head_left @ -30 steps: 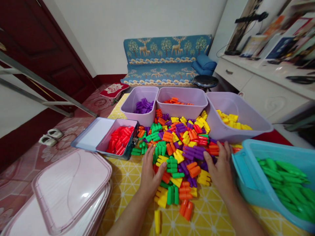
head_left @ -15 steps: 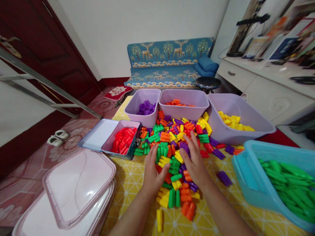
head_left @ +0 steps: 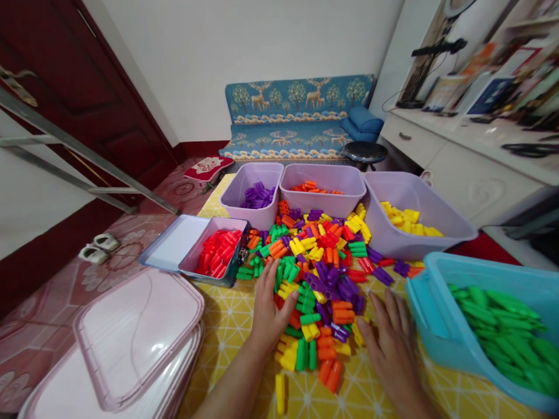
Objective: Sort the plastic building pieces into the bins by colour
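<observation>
A mixed heap of plastic building pieces (head_left: 301, 244) in green, yellow, orange, red and purple spreads over the yellow patterned tablecloth (head_left: 227, 337). My left hand (head_left: 271, 305) rests at the heap's left edge, fingers apart, beside green and yellow pieces. To the right of the heap, my right hand (head_left: 391, 331) lies palm down with its fingers spread and holds nothing. Its thumb is close to a yellow piece (head_left: 357, 334), touching or nearly so. Purple pieces (head_left: 334, 282) are bunched between the two hands. A single yellow piece (head_left: 280, 393) lies near the front.
Lilac bins hold purple (head_left: 258, 196), orange (head_left: 312, 187) and yellow pieces (head_left: 410, 221). Red pieces (head_left: 218, 253) fill a smaller box at left; green pieces (head_left: 502, 334) lie in a turquoise bin (head_left: 441, 302). Stacked lids (head_left: 140, 331) stand at left. A sofa (head_left: 301, 116) is behind.
My right hand has moved from over the heap down and right onto the cloth. Purple pieces are now bunched mid-heap, and the lone purple piece at right is no longer seen there. My left hand barely moved.
</observation>
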The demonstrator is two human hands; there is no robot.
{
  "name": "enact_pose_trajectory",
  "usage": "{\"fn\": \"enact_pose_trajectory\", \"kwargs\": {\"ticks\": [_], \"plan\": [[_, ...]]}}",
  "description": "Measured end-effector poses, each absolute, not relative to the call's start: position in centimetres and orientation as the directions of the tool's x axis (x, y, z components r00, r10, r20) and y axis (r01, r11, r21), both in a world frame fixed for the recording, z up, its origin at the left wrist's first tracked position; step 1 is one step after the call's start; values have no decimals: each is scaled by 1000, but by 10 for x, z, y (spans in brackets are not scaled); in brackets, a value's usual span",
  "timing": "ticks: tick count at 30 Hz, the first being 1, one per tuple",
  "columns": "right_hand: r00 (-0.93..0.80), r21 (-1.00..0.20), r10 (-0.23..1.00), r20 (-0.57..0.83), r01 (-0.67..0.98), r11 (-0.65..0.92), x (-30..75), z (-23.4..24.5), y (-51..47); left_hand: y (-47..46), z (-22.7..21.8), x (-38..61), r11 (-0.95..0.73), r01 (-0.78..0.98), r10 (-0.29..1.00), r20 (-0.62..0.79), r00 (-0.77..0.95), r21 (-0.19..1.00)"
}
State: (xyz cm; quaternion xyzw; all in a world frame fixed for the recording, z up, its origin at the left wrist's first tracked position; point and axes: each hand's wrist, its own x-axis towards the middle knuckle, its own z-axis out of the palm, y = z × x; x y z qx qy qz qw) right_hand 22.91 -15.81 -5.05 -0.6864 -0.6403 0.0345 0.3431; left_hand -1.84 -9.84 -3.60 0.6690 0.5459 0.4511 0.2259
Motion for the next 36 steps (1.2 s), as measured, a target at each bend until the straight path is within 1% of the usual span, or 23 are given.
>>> {"fn": "enact_pose_trajectory", "kwargs": {"ticks": [3,5,7,9,11,14,16,18,21,24,27,29,32,34,36], "plan": [[251,-708,927,277,705,21,216,-50,-148,-98,-37,-19,-292,526,937,348,-8,799],[250,-813,943,220,581,36,204,-42,-137,-99,-38,-19,-281,527,941,337,-11,802],[174,-883,965,196,459,97,192,-31,-126,-99,-39,-19,-267,533,946,325,-16,803],[55,-920,979,197,356,165,183,-22,-117,-99,-38,-19,-257,535,949,315,-18,805],[-72,-910,975,210,350,222,178,-16,-110,-99,-35,-19,-258,530,947,319,-26,808],[-202,-809,947,249,494,318,178,-13,-103,-101,-29,-19,-322,547,914,404,-32,772],[-224,-734,931,288,573,365,182,-15,-100,-103,-23,-19,-396,591,872,489,3,703],[-210,-669,914,348,627,399,186,-18,-97,-104,-16,-18,-453,633,838,543,61,628],[-197,-590,876,441,671,448,187,-17,-93,-98,-2,-14,-496,656,829,536,161,569],[-243,-557,850,467,666,496,183,-8,-83,-81,11,-10,-548,619,828,471,304,563],[-254,-596,851,459,623,507,180,3,-67,-64,17,-6,-574,548,818,408,405,608],[-228,-654,867,444,579,487,180,8,-58,-58,16,-4,-540,526,840,387,380,657],[-179,-736,895,409,515,439,181,9,-53,-57,11,-3,-436,471,900,372,226,767],[-139,-770,907,398,488,412,181,8,-54,-58,8,-3,-339,379,940,331,87,861],[-89,-789,910,404,470,396,180,5,-56,-58,6,-3,-250,263,964,264,-18,932]]}}
